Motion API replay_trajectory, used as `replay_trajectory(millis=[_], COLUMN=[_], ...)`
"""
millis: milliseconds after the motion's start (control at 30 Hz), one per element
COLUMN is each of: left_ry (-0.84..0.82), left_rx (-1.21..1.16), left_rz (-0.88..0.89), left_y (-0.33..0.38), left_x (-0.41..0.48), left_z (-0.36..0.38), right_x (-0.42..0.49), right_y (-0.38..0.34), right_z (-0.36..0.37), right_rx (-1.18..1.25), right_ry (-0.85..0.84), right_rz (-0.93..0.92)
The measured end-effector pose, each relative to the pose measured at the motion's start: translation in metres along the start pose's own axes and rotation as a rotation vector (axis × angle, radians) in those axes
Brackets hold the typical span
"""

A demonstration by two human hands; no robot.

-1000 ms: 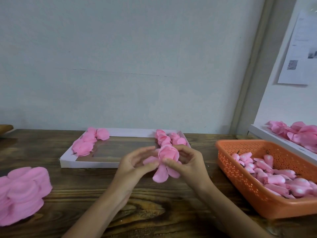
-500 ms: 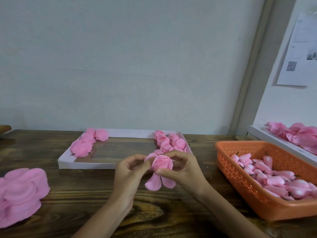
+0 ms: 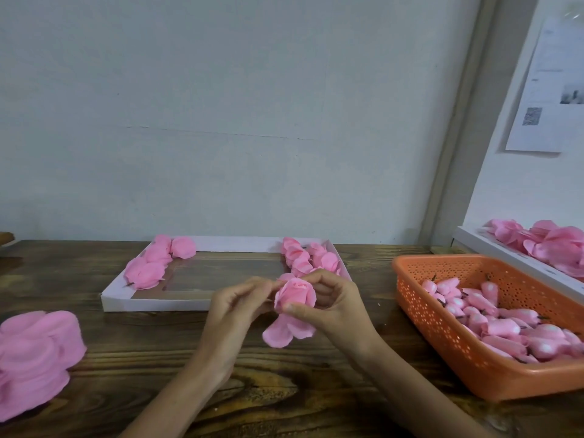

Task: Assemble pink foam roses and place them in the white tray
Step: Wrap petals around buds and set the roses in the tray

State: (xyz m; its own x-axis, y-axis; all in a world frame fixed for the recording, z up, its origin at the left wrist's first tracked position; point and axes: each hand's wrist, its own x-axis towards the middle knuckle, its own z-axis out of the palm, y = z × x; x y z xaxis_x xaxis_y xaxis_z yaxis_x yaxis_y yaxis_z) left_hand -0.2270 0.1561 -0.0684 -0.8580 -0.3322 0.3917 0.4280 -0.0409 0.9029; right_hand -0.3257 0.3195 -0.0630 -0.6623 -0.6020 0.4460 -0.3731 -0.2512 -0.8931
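Fingers (image 3: 249, 287) of left hand (image 3: 232, 311) and right hand (image 3: 338, 308) pinch one pink rose (image 3: 295, 295), probably wrapping it snug. White tray (image 3: 151, 303) sits at twelve o'clock, handy for placing.

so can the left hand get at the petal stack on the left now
Likely yes once it lets go: the left hand pinches the rose, but only bare table lies before the petal stack.
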Motion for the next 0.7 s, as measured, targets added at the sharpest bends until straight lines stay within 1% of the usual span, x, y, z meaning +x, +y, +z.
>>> replay_trajectory(millis=[67,167,233,367,500,567,700], left_ry=[-0.007,-0.011,-0.012,0.002,-0.008,-0.050,-0.147], left_rx=[-0.007,0.075,0.073,0.044,0.071,0.107,0.147], left_rz=[-0.011,0.018,0.014,0.017,0.023,-0.025,-0.275], left_y=[0.000,-0.001,0.000,-0.001,-0.001,-0.001,-0.005], left_x=[0.002,0.004,0.003,0.003,0.004,0.005,0.006], left_z=[-0.003,-0.006,-0.004,-0.001,-0.002,-0.005,-0.010], right_x=[0.000,0.001,0.001,0.002,0.003,0.003,0.006], right_y=[-0.002,-0.001,-0.001,-0.001,0.000,0.001,0.003], right_z=[0.001,0.000,-0.001,-0.004,-0.007,-0.009,-0.012], right_rx=[0.035,0.052,0.060,0.037,0.028,0.045,0.084], right_ry=[0.023,0.065,0.078,0.065,0.050,0.074,0.121], right_rz=[0.015,0.035,0.047,0.036,0.034,0.036,0.045])
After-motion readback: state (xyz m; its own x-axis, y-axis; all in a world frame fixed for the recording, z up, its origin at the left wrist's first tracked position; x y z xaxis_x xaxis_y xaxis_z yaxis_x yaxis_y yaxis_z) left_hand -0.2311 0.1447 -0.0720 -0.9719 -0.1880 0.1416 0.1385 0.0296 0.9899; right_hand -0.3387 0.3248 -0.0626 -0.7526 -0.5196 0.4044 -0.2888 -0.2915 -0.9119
